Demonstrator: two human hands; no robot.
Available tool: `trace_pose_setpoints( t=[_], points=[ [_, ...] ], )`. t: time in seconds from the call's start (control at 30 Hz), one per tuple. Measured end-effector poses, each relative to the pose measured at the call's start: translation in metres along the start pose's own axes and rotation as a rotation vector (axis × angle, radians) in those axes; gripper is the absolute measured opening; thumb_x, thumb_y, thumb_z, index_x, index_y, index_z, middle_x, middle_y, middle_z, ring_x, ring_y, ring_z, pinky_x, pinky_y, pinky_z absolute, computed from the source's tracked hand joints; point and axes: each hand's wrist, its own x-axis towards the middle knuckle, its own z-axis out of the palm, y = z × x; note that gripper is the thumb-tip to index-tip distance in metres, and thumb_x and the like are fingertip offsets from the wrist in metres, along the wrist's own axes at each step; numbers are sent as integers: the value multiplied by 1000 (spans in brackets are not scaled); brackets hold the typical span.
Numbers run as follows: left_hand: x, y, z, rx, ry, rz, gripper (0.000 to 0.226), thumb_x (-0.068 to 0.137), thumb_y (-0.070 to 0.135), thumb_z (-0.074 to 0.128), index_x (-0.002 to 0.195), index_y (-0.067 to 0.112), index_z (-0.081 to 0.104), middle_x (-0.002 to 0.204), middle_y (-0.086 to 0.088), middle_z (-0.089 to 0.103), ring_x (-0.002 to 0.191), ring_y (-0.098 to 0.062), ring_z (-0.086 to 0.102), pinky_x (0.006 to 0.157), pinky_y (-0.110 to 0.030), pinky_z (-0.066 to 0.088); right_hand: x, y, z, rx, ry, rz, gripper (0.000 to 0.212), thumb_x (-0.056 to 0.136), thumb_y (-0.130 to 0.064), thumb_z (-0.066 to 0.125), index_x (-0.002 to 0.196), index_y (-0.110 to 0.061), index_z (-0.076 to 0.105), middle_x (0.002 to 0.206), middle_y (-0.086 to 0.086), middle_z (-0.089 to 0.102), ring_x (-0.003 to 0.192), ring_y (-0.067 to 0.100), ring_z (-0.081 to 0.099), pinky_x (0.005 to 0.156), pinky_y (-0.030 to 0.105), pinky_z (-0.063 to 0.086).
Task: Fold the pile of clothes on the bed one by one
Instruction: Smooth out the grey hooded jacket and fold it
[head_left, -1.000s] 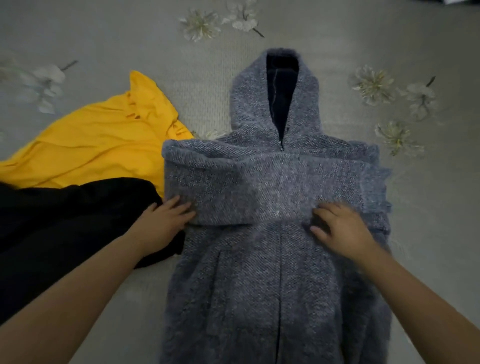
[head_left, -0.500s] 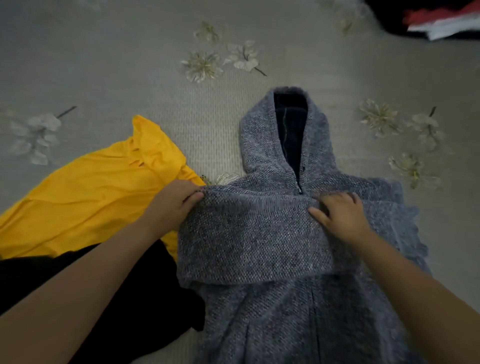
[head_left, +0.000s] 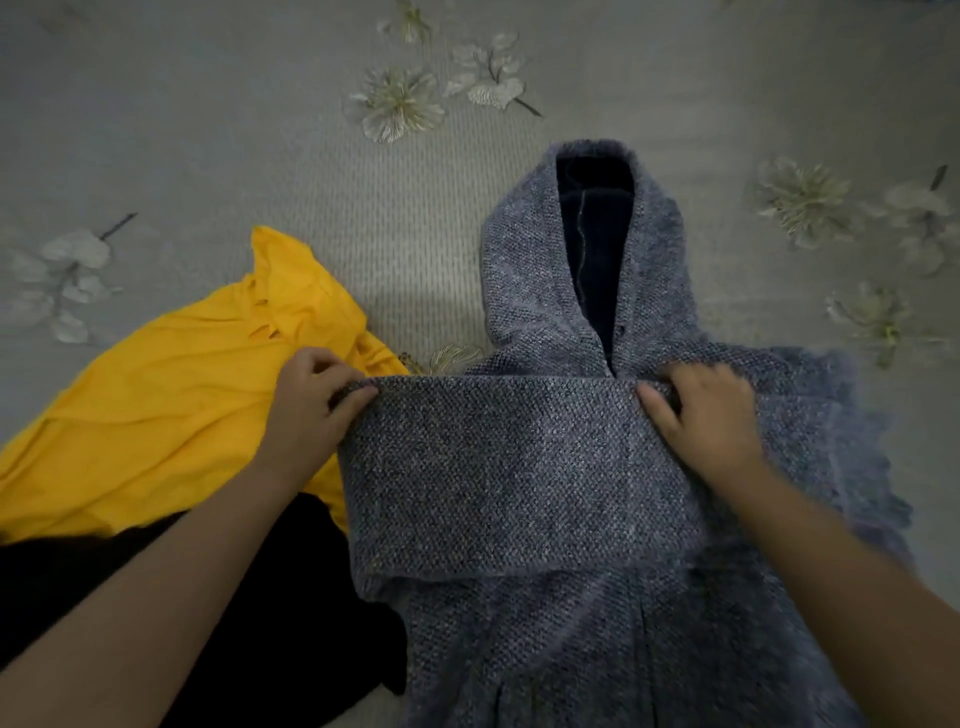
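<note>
- The grey hooded jacket (head_left: 597, 597) is lying face-up on the bed (head_left: 208, 130), hood pointing away, sleeves folded across the chest.
- The left hand (head_left: 306, 410) is pinching the folded sleeve's (head_left: 509, 467) upper left corner; the right hand (head_left: 711, 421) is resting on its upper right edge, fingers (head_left: 655, 404) curled over the fabric.
- Recommended: keep the top edge level below the hood, press flat, then fold the hem upward.
- The yellow garment (head_left: 171, 410) and black garment (head_left: 291, 613) are awaiting folding, touching the jacket's left side.
</note>
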Motion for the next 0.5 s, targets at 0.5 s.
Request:
trace_pose_setpoints(
  t=[0.5],
  points=[
    [47, -11, -10, 579, -374, -88, 30, 90, 41, 51, 93, 11, 57, 89, -12, 60, 92, -31, 55, 66, -35, 35, 9, 1, 2, -97, -50, -113, 74, 91, -54, 19, 101, 3, 65, 91, 23, 65, 79, 39, 62, 66, 46, 48]
  ],
)
